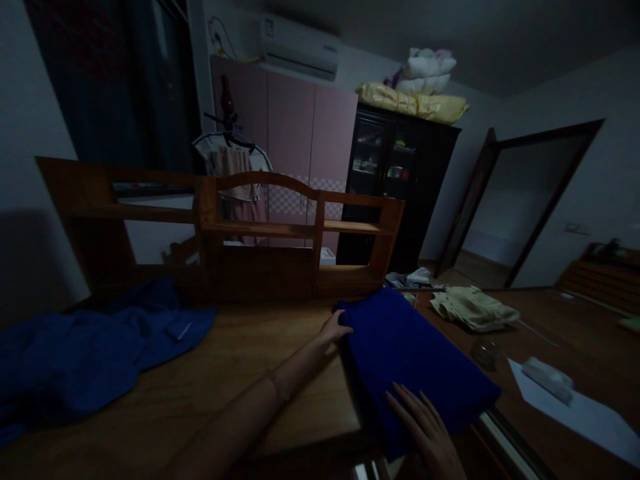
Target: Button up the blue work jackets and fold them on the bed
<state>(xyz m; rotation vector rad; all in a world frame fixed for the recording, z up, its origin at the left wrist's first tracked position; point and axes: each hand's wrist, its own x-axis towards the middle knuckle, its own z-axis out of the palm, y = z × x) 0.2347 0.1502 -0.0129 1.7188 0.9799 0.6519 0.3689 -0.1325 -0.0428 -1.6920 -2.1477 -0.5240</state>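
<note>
A folded bright blue cloth [405,353] lies on the wooden table [240,373], towards its right edge. My left hand [334,329] reaches out to the cloth's far left corner and touches its edge, fingers curled around it. My right hand [425,427] rests flat on the cloth's near end, fingers stretched out and apart. The room is dim.
A crumpled blue garment [95,347] lies at the table's left. A wooden shelf unit [280,233] stands along the far edge. On a second surface to the right are a folded pale cloth [473,307], a small glass [485,352] and a white sheet [575,410].
</note>
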